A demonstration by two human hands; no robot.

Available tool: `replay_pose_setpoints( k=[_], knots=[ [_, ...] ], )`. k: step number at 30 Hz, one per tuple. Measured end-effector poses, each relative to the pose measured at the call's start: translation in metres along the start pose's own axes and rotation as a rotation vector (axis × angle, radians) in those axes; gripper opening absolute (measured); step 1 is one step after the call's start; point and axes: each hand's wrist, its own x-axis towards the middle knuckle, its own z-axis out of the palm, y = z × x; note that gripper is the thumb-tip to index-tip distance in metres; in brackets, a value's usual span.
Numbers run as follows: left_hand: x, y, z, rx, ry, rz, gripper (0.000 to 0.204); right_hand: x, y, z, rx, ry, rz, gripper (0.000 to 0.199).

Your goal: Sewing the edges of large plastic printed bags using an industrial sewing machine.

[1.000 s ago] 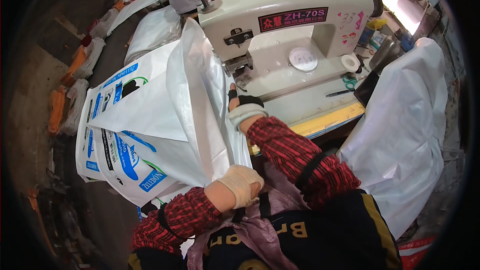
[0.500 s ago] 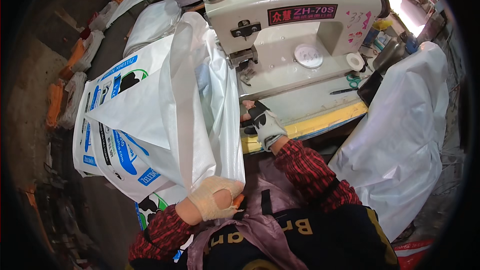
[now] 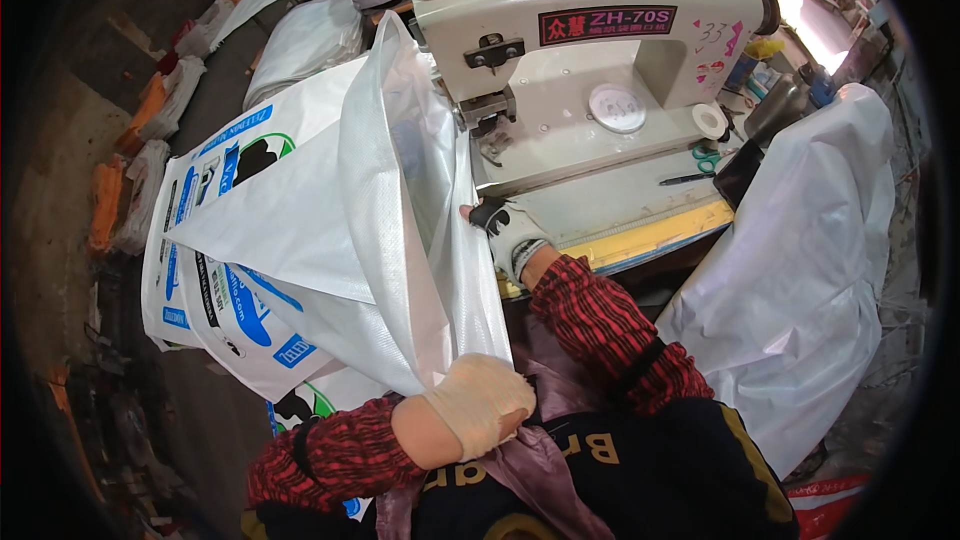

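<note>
Both hands grip the white woven sack (image 3: pixel 400 240), left hand (image 3: pixel 478 402) low, right hand (image 3: pixel 510 228) by the sewing machine (image 3: pixel 590 50); we'd keep that edge taut.

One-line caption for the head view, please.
Gloved left hand and right hand hold a white woven sack at a cream sewing machine.

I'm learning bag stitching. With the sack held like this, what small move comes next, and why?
Probably slide the white woven sack edge rightward under the sewing machine head. The right hand pinches the edge just short of the needle, and the left hand grips the lower end, keeping it taut.
</note>
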Motion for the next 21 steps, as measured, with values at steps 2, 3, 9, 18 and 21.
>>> replay_pose_setpoints(
  k=[2,3,9,18,21],
  knots=[
    [-0.001,-0.001,-0.007,-0.006,0.001,0.000,0.011,-0.004,-0.005,-0.005,-0.111,-0.054,0.118,0.045],
    [-0.002,-0.001,-0.011,-0.009,0.001,0.002,0.010,-0.003,0.002,-0.007,-0.174,-0.034,0.078,0.045],
    [-0.031,0.005,-0.043,0.451,0.331,-0.066,0.008,-0.016,0.022,-0.020,-0.429,0.030,-0.097,0.048],
    [0.036,-0.014,-0.021,0.041,-0.071,-0.025,0.012,-0.030,0.001,-0.012,-0.528,-0.034,0.122,0.055],
    [0.045,-0.040,-0.038,0.217,-0.052,-0.141,0.013,-0.023,-0.007,-0.012,-0.486,-0.033,0.218,0.058]
  ],
)
